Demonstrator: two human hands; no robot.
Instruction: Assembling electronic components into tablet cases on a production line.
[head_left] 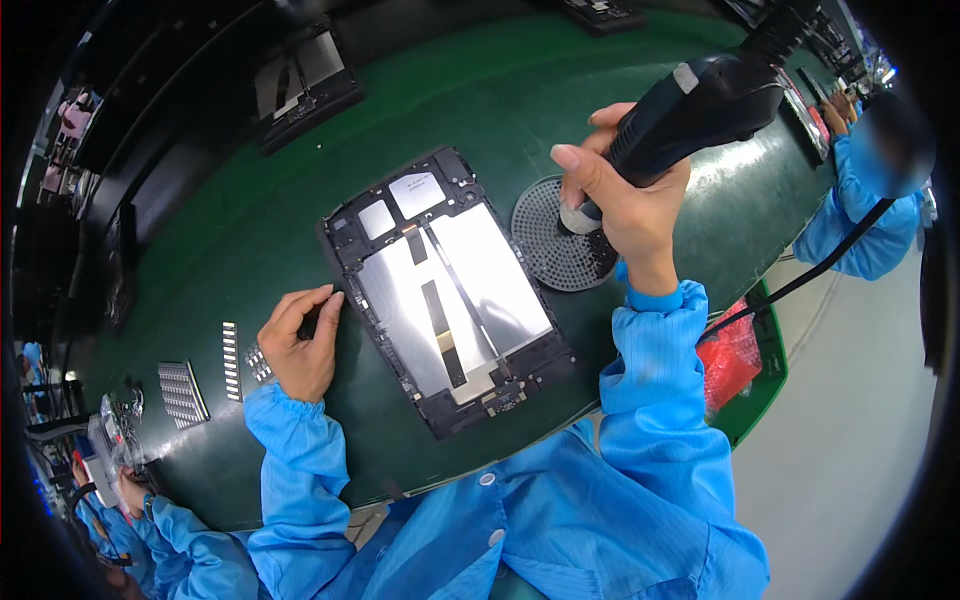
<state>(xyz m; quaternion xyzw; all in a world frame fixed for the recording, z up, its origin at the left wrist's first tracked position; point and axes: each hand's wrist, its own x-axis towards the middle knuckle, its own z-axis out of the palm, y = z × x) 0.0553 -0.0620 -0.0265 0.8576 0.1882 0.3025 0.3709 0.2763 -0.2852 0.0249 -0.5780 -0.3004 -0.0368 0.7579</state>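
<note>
A black electric screwdriver [655,130] is gripped in my right hand [640,210], its lower end pointing down at a round grey screw tray [545,240] full of small holes. Left of that tray lies an opened tablet [450,290], its black frame around silver metal plates, with dark flat cables across them. My left hand [303,345] rests beside the tablet's left edge. Its thumb and index fingertips come close together in a pinch, and whatever is between them I cannot make out.
Strips of small parts [232,360] and a striped pad [182,393] lie left of my left hand. Another opened device [305,85] sits at the far left. A green bin [765,385] holds red bubble wrap at right. A black cable [800,285] runs past my right sleeve. Other people sit nearby.
</note>
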